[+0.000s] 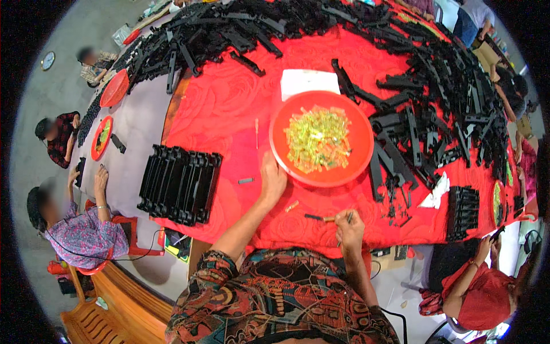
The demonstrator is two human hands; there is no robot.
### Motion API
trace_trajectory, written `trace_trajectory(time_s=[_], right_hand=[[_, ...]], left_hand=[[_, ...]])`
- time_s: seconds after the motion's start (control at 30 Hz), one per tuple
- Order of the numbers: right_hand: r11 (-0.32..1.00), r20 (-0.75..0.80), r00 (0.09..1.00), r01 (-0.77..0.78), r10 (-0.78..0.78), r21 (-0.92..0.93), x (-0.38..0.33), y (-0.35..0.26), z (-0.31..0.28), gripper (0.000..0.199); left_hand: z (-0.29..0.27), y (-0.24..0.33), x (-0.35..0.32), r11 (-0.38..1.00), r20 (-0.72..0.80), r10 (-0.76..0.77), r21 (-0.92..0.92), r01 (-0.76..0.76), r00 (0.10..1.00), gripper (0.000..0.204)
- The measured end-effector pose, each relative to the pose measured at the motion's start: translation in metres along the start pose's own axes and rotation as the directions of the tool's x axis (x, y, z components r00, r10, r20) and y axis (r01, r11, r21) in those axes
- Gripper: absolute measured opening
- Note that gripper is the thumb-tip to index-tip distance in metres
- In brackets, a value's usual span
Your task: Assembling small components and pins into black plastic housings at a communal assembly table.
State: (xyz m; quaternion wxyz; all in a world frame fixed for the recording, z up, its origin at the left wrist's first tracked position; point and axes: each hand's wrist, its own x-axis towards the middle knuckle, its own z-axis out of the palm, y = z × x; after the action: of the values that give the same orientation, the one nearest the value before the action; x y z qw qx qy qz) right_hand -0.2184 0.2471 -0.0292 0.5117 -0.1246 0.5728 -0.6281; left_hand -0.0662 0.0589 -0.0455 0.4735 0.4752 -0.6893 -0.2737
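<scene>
Red tray [362,137] just right of left grip [274,179], seemingly in contact

A round clock [48,61] shows at far left. Lower down, a person in a flowered purple shirt [86,243] is beside a red chair [133,236], near a slatted wooden bench [123,295]. A person in red [487,295] is at lower right.

Red table [220,106]: 1 big bowl [360,140], 2 black stacks [179,183] (near-left corner; near edge, right), 1 tissue [437,193], 1 white pad [308,82], dozens of loose parts [413,137]. Right edge: likely 2 small bowls [502,209], badly warped. Grey table [137,137]: 2 red bowls [114,88].
</scene>
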Motion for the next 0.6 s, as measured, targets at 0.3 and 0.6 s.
trace_trajectory(time_s=[0.3, 0.6], right_hand=[[0.933, -0.004, 0.933, 0.359, -0.359, 0.016, 0.026, -0.085, 0.019, 0.009], [0.833, 0.037, 0.839, 0.533, -0.543, 0.15, 0.076, -0.168, 0.071, 0.009]], left_hand=[[0.003, -0.002, -0.019, 0.995, 0.025, 0.097, 0.03, -0.097, 0.995, 0.031], [-0.06, 0.014, -0.003, 0.764, 0.098, 0.162, 0.617, -0.188, 0.982, 0.03]])
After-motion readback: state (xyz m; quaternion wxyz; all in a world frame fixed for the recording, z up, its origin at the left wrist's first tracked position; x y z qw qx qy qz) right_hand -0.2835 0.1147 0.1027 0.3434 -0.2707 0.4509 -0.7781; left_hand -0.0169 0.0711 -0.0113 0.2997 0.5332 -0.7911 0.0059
